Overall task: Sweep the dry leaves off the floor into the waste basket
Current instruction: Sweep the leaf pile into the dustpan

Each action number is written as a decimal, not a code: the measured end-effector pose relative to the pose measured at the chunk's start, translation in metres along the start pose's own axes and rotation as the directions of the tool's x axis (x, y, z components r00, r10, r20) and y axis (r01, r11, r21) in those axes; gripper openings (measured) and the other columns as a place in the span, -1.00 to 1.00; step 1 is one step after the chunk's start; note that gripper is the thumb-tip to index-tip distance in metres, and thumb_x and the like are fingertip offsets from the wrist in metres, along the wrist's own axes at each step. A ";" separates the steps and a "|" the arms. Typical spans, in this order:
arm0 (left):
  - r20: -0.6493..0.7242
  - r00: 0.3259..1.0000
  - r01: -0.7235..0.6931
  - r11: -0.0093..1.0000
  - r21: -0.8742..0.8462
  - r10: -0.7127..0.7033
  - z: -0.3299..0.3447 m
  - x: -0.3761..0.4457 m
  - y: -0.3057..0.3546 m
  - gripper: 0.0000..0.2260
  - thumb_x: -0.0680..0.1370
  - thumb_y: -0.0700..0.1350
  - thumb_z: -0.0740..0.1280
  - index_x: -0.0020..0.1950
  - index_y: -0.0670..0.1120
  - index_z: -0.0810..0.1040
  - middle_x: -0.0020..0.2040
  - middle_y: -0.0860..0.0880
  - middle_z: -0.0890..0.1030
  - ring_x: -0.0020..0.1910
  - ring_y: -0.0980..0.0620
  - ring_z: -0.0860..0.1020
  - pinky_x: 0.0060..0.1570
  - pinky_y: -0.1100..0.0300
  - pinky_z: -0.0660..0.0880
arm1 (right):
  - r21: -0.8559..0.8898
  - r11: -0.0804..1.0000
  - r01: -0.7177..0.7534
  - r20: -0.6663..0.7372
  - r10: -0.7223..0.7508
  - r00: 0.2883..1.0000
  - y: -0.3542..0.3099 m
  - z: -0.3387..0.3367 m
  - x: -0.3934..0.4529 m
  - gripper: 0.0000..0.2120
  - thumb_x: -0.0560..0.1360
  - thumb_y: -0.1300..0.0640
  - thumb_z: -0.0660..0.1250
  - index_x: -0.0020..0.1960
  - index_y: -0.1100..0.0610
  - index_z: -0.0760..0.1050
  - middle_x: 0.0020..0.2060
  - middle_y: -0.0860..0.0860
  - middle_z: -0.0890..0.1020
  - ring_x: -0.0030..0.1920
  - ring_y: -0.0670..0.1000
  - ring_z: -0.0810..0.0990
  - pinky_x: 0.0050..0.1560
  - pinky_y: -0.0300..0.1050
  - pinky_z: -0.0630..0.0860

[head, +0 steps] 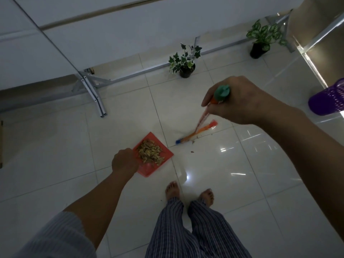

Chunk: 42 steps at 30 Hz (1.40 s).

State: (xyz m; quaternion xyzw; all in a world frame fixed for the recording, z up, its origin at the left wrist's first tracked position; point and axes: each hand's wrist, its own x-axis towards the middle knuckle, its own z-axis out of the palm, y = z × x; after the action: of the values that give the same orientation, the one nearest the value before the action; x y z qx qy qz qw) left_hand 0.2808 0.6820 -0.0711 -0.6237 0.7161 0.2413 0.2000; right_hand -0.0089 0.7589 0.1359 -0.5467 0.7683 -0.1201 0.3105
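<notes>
The right hand is gripping the broom; the left hand is holding the dustpan. Stray leaves are lying between them, nearer the broom

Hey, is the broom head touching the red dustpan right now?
Apart. The head view shows bare white tile between the broom head and the nearest edge of the red dustpan, which the left hand holds by its near end.
</notes>
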 end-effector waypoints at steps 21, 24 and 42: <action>0.030 1.000 -0.008 0.998 0.066 0.006 -0.001 -0.008 -0.009 -0.72 0.32 -0.20 0.45 -0.03 -0.20 0.48 0.01 -0.21 0.54 0.02 -0.20 0.53 -0.10 0.08 0.51 | 0.040 0.998 0.056 -0.004 -0.056 0.998 -0.009 0.013 -0.014 -0.86 0.47 0.17 0.47 0.00 -0.02 0.69 -0.25 -0.29 0.52 -0.25 -0.26 0.56 -0.23 -0.43 0.42; 0.029 1.000 0.001 0.997 0.082 -0.003 0.000 -0.012 -0.004 -0.74 0.36 -0.22 0.39 0.02 -0.23 0.49 0.05 -0.22 0.53 0.06 -0.22 0.52 -0.09 0.08 0.48 | 0.072 0.996 0.053 0.024 -0.055 0.998 -0.006 0.014 -0.018 -0.83 0.47 0.19 0.46 0.01 -0.01 0.68 -0.24 -0.27 0.54 -0.31 -0.39 0.55 -0.38 -0.49 0.41; -0.035 0.996 -0.073 0.989 0.132 0.078 0.010 -0.011 0.011 -0.82 0.44 -0.23 0.28 0.02 -0.24 0.49 0.04 -0.24 0.54 0.06 -0.24 0.53 -0.03 0.04 0.50 | 0.502 0.825 -0.259 -0.192 0.399 0.897 0.027 0.051 -0.015 -0.90 0.42 0.16 0.54 -0.08 0.06 0.65 -0.16 -0.01 0.67 -0.23 -0.08 0.66 -0.36 -0.33 0.55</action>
State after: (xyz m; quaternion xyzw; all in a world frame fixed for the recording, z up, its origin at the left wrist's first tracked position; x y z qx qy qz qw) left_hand 0.2715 0.6976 -0.0715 -0.5864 0.7574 0.1885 0.2168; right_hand 0.0050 0.7901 0.0872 -0.2905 0.8372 -0.3227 0.3325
